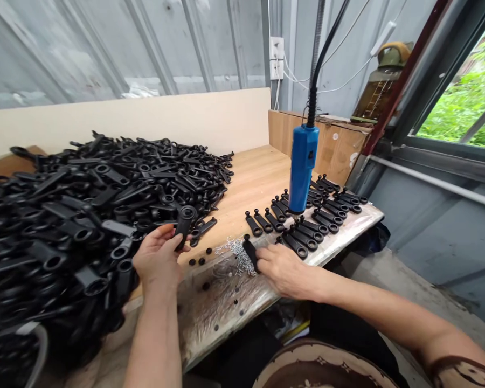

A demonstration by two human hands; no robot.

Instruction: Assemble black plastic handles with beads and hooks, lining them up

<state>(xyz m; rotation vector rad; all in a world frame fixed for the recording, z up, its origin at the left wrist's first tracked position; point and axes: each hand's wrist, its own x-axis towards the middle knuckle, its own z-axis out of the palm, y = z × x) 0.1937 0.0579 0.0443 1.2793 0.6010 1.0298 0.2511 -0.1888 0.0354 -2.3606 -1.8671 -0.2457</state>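
Note:
My left hand (158, 253) grips one black plastic handle piece (185, 222) by its shaft, its ring end pointing up, at the edge of a big heap of the same black pieces (84, 199). My right hand (281, 267) rests on the wooden bench (250, 178), fingers closed on another black piece (249, 252) that lies beside a small pile of silver screws (237, 254). Just right of my right hand, several black pieces lie in neat rows (311, 215).
A blue powered screwdriver (302, 168) hangs on a black cable above the rows. A few small black caps (198, 261) lie on the bench front. A cardboard box (335, 140) stands at the back right, by a window.

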